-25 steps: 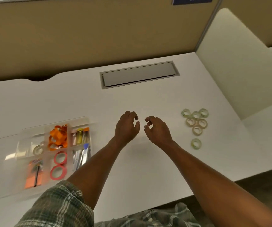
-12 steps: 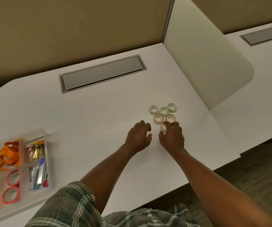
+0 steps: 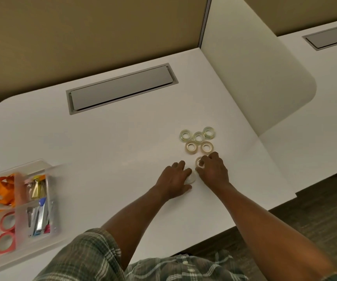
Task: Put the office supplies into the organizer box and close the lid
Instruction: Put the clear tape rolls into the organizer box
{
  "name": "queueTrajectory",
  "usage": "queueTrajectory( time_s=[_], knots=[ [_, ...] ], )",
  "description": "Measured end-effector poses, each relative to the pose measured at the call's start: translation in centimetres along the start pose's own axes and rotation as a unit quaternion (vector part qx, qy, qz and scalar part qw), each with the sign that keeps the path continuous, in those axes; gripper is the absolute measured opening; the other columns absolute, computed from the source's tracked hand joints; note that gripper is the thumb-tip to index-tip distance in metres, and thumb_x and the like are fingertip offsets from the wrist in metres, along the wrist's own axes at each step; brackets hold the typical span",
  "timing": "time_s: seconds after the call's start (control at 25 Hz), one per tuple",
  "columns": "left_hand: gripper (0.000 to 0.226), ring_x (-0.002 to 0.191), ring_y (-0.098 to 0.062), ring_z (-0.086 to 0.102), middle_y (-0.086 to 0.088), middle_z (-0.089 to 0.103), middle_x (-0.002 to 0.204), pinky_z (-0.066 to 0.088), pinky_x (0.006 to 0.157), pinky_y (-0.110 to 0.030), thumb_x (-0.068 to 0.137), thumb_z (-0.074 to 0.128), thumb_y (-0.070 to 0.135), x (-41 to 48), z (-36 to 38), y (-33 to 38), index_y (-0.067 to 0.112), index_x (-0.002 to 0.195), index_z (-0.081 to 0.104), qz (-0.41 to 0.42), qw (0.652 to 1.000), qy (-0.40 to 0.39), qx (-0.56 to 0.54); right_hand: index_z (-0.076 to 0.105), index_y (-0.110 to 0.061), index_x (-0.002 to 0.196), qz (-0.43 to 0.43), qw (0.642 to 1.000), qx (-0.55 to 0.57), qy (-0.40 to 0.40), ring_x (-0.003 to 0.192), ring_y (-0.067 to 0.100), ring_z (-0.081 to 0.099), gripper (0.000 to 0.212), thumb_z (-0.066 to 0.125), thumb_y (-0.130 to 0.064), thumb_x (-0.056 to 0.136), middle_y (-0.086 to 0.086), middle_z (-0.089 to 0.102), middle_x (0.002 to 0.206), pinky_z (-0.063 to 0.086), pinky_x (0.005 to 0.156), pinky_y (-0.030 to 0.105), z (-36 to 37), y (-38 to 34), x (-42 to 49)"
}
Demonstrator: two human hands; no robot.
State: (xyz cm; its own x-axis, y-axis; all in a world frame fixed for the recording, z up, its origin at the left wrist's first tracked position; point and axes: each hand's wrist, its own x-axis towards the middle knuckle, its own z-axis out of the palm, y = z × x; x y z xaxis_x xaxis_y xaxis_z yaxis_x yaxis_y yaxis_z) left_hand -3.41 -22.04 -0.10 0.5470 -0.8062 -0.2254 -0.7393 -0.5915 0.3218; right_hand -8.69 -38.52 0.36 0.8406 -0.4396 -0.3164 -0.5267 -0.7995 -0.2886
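Note:
Several clear tape rolls (image 3: 198,141) lie in a cluster on the white desk (image 3: 112,142), right of centre. My right hand (image 3: 214,171) rests at the cluster's near edge, its fingertips closed around the nearest clustered roll (image 3: 199,162). My left hand (image 3: 174,179) is just beside it, thumb and fingers pinching a separate roll (image 3: 191,179) that lies flat on the desk. The clear organizer box (image 3: 47,171) stands open at the far left, blurred; it holds orange clips (image 3: 2,191), red tape rolls (image 3: 5,232) and a stapler-like tool (image 3: 40,216). No lid is in view.
A grey cable hatch (image 3: 121,88) is set into the desk behind the rolls. A white divider panel (image 3: 254,78) rises at the right, close to the cluster. The desk's front edge runs just below my forearms, with dark floor (image 3: 315,209) beyond.
Both hands moved right and forward from the desk's middle to the tape cluster and closed on a roll each. The view swung right, so the organizer box slid to the left edge.

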Motion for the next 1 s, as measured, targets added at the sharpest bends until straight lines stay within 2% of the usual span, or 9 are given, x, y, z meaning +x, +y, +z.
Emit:
queueTrajectory(
  time_s=[0.16, 0.24, 0.32, 0.44, 0.56, 0.68, 0.76, 0.88, 1.0],
  knots=[
    [0.043, 0.098, -0.031, 0.053, -0.01, 0.048, 0.116, 0.033, 0.069, -0.034, 0.083, 0.065, 0.047, -1.2, 0.1, -1.8, 0.011, 0.104, 0.058, -0.05, 0.998, 0.01, 0.021, 0.061, -0.015, 0.102, -0.015, 1.0, -0.001, -0.008, 0.106, 0.028, 0.055, 0.028, 0.067, -0.038, 0.087, 0.008, 0.051, 0.116, 0.05, 0.08, 0.037, 0.4, -1.6, -0.4],
    [0.041, 0.098, -0.03, 0.053, -0.01, 0.049, 0.114, 0.037, 0.069, -0.034, 0.084, 0.064, 0.046, -2.3, 0.1, -2.8, 0.011, 0.104, 0.056, -0.077, 0.997, 0.021, -0.005, 0.058, -0.016, 0.099, -0.02, 0.998, 0.063, -0.004, 0.098, 0.026, 0.058, 0.028, 0.068, -0.038, 0.084, 0.006, 0.055, 0.108, 0.05, 0.078, 0.036, 0.7, -3.0, -0.8],
    [0.042, 0.093, -0.027, 0.054, -0.007, 0.051, 0.108, 0.042, 0.069, -0.035, 0.082, 0.066, 0.045, -3.7, -0.2, -3.6, 0.013, 0.104, 0.052, -0.119, 0.988, 0.051, -0.081, 0.057, -0.017, 0.099, -0.007, 0.985, 0.171, -0.006, 0.09, 0.022, 0.061, 0.029, 0.07, -0.035, 0.082, 0.001, 0.06, 0.098, 0.051, 0.078, 0.035, 1.1, -4.9, -1.2],
    [0.048, 0.087, -0.021, 0.056, 0.0, 0.052, 0.105, 0.045, 0.07, -0.031, 0.078, 0.069, 0.041, -6.3, -1.2, -5.4, 0.018, 0.115, 0.048, -0.214, 0.941, 0.118, -0.232, 0.058, -0.022, 0.105, 0.027, 0.954, 0.297, -0.031, 0.085, 0.019, 0.067, 0.025, 0.066, -0.036, 0.085, -0.004, 0.067, 0.086, 0.054, 0.078, 0.036, 1.7, -8.5, -2.3],
    [0.051, 0.09, -0.02, 0.059, 0.001, 0.048, 0.111, 0.042, 0.074, -0.027, 0.078, 0.068, 0.037, -9.4, -2.0, -8.0, 0.022, 0.124, 0.05, -0.278, 0.905, 0.155, -0.283, 0.063, -0.028, 0.109, 0.037, 0.924, 0.371, -0.083, 0.083, 0.026, 0.071, 0.021, 0.057, -0.033, 0.089, 0.0, 0.07, 0.083, 0.062, 0.073, 0.042, 2.7, -12.5, -3.7],
    [0.04, 0.082, -0.022, 0.061, 0.002, 0.044, 0.105, 0.042, 0.069, -0.025, 0.076, 0.068, 0.036, -13.1, -2.7, -10.6, 0.024, 0.112, 0.056, -0.312, 0.884, 0.191, -0.29, 0.066, -0.026, 0.103, 0.024, 0.922, 0.373, -0.104, 0.081, 0.029, 0.072, 0.018, 0.056, -0.028, 0.089, 0.0, 0.071, 0.083, 0.061, 0.07, 0.043, 3.5, -16.5, -4.8],
    [0.041, 0.081, -0.022, 0.06, 0.001, 0.046, 0.106, 0.043, 0.068, -0.025, 0.076, 0.07, 0.034, -16.2, -3.2, -12.8, 0.022, 0.113, 0.055, -0.332, 0.871, 0.229, -0.281, 0.065, -0.023, 0.104, -0.005, 0.924, 0.365, -0.11, 0.081, 0.029, 0.072, 0.016, 0.058, -0.028, 0.091, 0.003, 0.072, 0.088, 0.062, 0.07, 0.044, 4.5, -19.9, -5.7],
    [0.047, 0.087, -0.02, 0.059, -0.004, 0.05, 0.112, 0.045, 0.07, -0.026, 0.078, 0.073, 0.029, -21.3, -4.0, -16.2, 0.016, 0.119, 0.054, -0.356, 0.85, 0.292, -0.256, 0.063, -0.02, 0.107, -0.05, 0.928, 0.349, -0.118, 0.085, 0.027, 0.07, 0.02, 0.062, -0.03, 0.09, 0.004, 0.07, 0.098, 0.061, 0.073, 0.046, 6.2, -25.6, -7.5],
    [0.048, 0.099, -0.022, 0.057, -0.007, 0.053, 0.117, 0.046, 0.075, -0.027, 0.078, 0.073, 0.025, -26.0, -4.9, -19.7, 0.013, 0.121, 0.055, -0.382, 0.827, 0.344, -0.229, 0.064, -0.022, 0.11, -0.1, 0.932, 0.329, -0.116, 0.092, 0.023, 0.067, 0.023, 0.063, -0.03, 0.088, 0.001, 0.068, 0.102, 0.058, 0.083, 0.048, 7.9, -31.2, -8.9]
  ],
)
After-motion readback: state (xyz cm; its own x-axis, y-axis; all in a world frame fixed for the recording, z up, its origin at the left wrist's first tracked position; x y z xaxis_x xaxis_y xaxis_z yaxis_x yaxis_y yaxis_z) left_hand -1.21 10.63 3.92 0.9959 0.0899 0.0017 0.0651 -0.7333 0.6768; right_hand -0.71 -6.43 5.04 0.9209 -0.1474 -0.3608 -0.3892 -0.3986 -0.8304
